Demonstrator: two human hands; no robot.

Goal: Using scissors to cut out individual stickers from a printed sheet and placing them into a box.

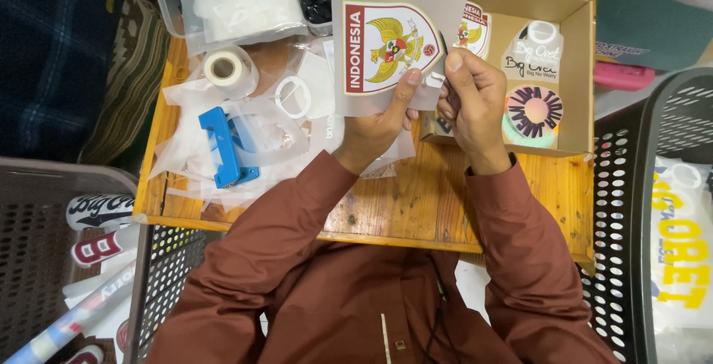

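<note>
Pinching a glossy shield-shaped crest sticker sheet (pixel 390 37), left hand (pixel 375 130) and right hand (pixel 475 100) grip its lower edge

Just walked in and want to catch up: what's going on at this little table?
A person in a rust-brown shirt holds a crest sticker sheet up over a wooden table. The left hand grips its lower edge, and the right hand pinches its lower right corner. A cardboard box beside it holds more stickers. A tape roll, a blue tool and clear plastic bags lie to the left, with perforated baskets on both sides.
</note>
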